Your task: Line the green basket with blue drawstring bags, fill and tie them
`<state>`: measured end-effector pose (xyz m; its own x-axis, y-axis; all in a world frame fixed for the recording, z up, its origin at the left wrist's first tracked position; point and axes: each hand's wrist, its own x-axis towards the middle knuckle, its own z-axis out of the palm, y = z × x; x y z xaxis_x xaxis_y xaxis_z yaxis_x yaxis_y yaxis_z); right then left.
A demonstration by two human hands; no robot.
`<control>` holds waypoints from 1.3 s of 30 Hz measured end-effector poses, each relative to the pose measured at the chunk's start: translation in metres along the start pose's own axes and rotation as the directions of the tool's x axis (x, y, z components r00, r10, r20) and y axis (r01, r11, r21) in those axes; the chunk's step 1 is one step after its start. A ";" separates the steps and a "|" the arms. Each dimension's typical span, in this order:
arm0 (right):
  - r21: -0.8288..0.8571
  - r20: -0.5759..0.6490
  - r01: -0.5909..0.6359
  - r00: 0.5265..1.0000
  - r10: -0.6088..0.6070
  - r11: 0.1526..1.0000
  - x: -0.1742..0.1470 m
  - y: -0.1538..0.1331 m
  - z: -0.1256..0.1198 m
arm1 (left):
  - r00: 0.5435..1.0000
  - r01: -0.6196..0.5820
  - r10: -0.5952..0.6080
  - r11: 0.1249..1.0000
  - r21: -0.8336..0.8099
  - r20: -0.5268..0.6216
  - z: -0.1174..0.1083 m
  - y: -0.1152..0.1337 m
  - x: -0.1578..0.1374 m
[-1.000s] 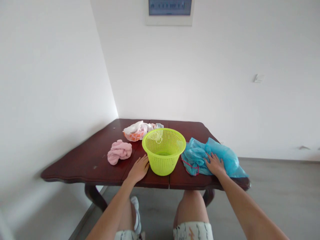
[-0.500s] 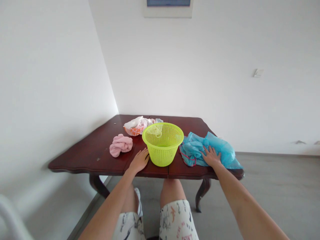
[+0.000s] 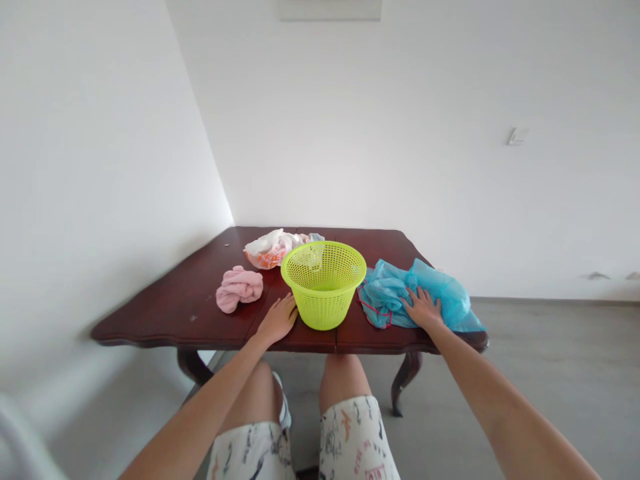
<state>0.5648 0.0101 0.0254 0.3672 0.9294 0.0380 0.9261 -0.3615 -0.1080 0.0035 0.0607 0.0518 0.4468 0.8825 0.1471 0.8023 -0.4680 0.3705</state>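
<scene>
A yellow-green perforated plastic basket (image 3: 324,303) stands upright near the front edge of the dark wooden table (image 3: 170,307). My left hand (image 3: 279,318) lies flat on the tabletop just left of the basket, fingers stretched out and holding nothing; whether its fingertips touch the basket, I cannot tell. On a crumpled blue plastic bag (image 3: 445,293) with a red drawstring, right of the basket, my right hand (image 3: 421,309) rests with its fingers spread. A bunched pink cloth (image 3: 239,289) sits to the left. Behind it is a crumpled white plastic bag (image 3: 270,247) with orange print, partly hidden by the basket.
White walls (image 3: 350,133) stand behind the table and on its left. A curved table leg (image 3: 404,383) reaches the grey floor (image 3: 540,373) at the right. My knees are under the front edge. A pale blurred object (image 3: 23,443) is at the lower left.
The whole view has shifted slightly, so the wall frame at the top shows less. Both hands, the basket, the bags and the cloth keep their places on the table.
</scene>
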 end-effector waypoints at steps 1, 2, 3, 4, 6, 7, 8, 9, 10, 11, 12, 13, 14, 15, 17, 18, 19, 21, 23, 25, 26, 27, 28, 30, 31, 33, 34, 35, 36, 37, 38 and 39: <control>0.002 -0.007 0.001 1.000 -0.001 1.000 -0.001 0.000 0.000 | 1.000 -0.003 0.003 1.000 -0.006 0.006 -0.001 -0.002 0.000; 0.007 -0.015 0.003 1.000 -0.003 1.000 -0.001 0.000 0.001 | 1.000 -0.007 0.007 1.000 -0.010 0.012 -0.002 -0.004 0.000; 0.015 -0.023 0.004 1.000 -0.004 1.000 -0.002 0.000 0.002 | 1.000 -0.012 0.012 1.000 -0.015 0.018 -0.003 -0.007 0.000; 0.024 -0.031 0.007 0.999 -0.006 1.000 -0.002 0.000 0.003 | 1.000 -0.017 0.018 1.000 -0.023 0.022 -0.004 -0.009 -0.001; 0.047 -0.045 0.010 0.999 -0.008 0.999 -0.002 0.001 0.005 | 0.999 -0.029 0.030 0.999 -0.041 0.027 -0.003 -0.013 -0.001; 0.059 -0.052 0.011 0.999 -0.008 0.998 -0.001 0.001 0.006 | 0.999 -0.034 0.035 0.998 -0.047 0.026 -0.002 -0.015 -0.002; 0.070 -0.057 0.012 0.998 -0.008 0.997 -0.001 0.002 0.008 | 0.999 -0.039 0.040 0.998 -0.047 0.022 -0.001 -0.016 -0.003; 0.080 -0.062 0.012 0.998 -0.007 0.997 0.000 0.002 0.009 | 0.999 -0.042 0.043 0.998 -0.040 0.017 0.001 -0.016 -0.004; 0.088 -0.066 0.013 0.998 -0.007 0.996 0.001 0.003 0.010 | 0.999 -0.045 0.045 0.999 -0.026 0.010 0.002 -0.016 -0.005; 0.094 -0.070 0.014 0.998 -0.007 0.995 0.002 0.004 0.011 | 0.999 -0.045 0.045 0.999 -0.010 0.003 0.003 -0.015 -0.006; 0.098 -0.072 0.015 0.997 -0.008 0.995 0.002 0.004 0.012 | 0.999 -0.045 0.045 0.999 0.004 -0.003 0.003 -0.013 -0.007; 0.102 -0.073 0.016 0.997 -0.009 0.995 0.002 0.005 0.012 | 0.999 -0.044 0.044 0.999 0.018 -0.006 0.003 -0.010 -0.009; 0.104 -0.073 0.017 0.997 -0.010 0.994 0.002 0.005 0.012 | 0.999 -0.044 0.044 0.999 0.032 -0.010 0.002 -0.007 -0.010; 0.105 -0.072 0.017 0.997 -0.010 0.994 0.002 0.005 0.012 | 0.999 -0.044 0.045 0.998 0.045 -0.013 0.002 -0.004 -0.011; 0.106 -0.070 0.017 0.998 -0.010 0.994 0.001 0.004 0.010 | 0.999 -0.043 0.044 0.997 0.068 -0.014 0.000 0.002 -0.013; 0.105 -0.070 0.017 0.998 -0.009 0.994 0.000 0.004 0.009 | 0.999 -0.039 0.041 0.996 0.077 -0.016 -0.001 0.005 -0.014; 0.103 -0.070 0.016 0.998 -0.009 0.995 -0.001 0.003 0.009 | 0.999 -0.035 0.037 0.996 0.083 -0.017 -0.001 0.007 -0.014; 0.096 -0.071 0.014 0.997 -0.008 0.995 -0.002 0.002 0.007 | 0.999 -0.032 0.034 0.995 0.097 -0.020 -0.002 0.009 -0.014; 0.087 -0.070 0.012 0.998 -0.006 0.996 -0.003 0.002 0.006 | 0.999 -0.035 0.037 0.994 0.107 -0.019 -0.002 0.010 -0.014; 0.078 -0.065 0.011 0.998 -0.006 0.997 -0.003 0.002 0.005 | 0.999 -0.036 0.038 0.993 0.112 -0.013 -0.001 0.010 -0.014; 0.073 -0.061 0.010 0.998 -0.006 0.997 -0.003 0.002 0.004 | 0.999 -0.034 0.035 0.993 0.111 -0.011 -0.001 0.010 -0.014; 0.069 -0.056 0.009 0.998 -0.005 0.998 -0.002 0.001 0.004 | 0.999 -0.030 0.031 0.994 0.109 -0.010 0.000 0.011 -0.014; 0.064 -0.051 0.007 0.999 -0.004 0.998 -0.002 0.001 0.003 | 1.000 -0.026 0.028 0.994 0.109 -0.009 0.000 0.011 -0.014; 0.054 -0.044 0.004 0.999 -0.001 0.999 -0.003 0.001 0.002 | 1.000 -0.019 0.020 0.994 0.108 -0.013 0.000 0.012 -0.014; 0.048 -0.042 0.002 0.999 0.000 0.999 -0.003 0.001 0.002 | 1.000 -0.016 0.018 0.994 0.107 -0.016 0.000 0.012 -0.014; 0.036 -0.040 0.000 0.999 0.001 0.999 -0.002 0.001 0.002 | 1.000 -0.015 0.017 0.994 0.105 -0.019 0.000 0.013 -0.014; 0.031 -0.040 0.000 0.999 0.001 1.000 -0.002 0.001 0.003 | 1.000 -0.015 0.017 0.994 0.104 -0.018 0.000 0.013 -0.014; 0.026 -0.039 0.000 0.999 0.001 1.000 -0.001 0.002 0.004 | 1.000 -0.014 0.015 0.994 0.105 -0.016 0.000 0.012 -0.014; 0.021 -0.038 0.001 0.999 0.000 1.000 -0.001 0.002 0.005 | 1.000 -0.011 0.012 0.994 0.107 -0.015 0.001 0.012 -0.014; 0.016 -0.038 0.003 0.999 -0.002 1.000 0.000 0.003 0.006 | 1.000 -0.007 0.009 0.994 0.110 -0.015 0.002 0.011 -0.013; 0.011 -0.038 0.004 0.999 -0.004 1.000 0.001 0.004 0.008 | 1.000 -0.005 0.007 0.993 0.114 -0.015 0.003 0.010 -0.013; 0.007 -0.038 0.006 0.999 -0.006 1.000 0.002 0.005 0.010 | 1.000 -0.006 0.008 0.993 0.117 -0.017 0.004 0.009 -0.013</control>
<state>0.5692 0.0106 0.0154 0.3648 0.9279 0.0768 0.9277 -0.3553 -0.1148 0.0064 0.0453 0.0495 0.4464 0.8793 0.1661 0.8405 -0.4757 0.2593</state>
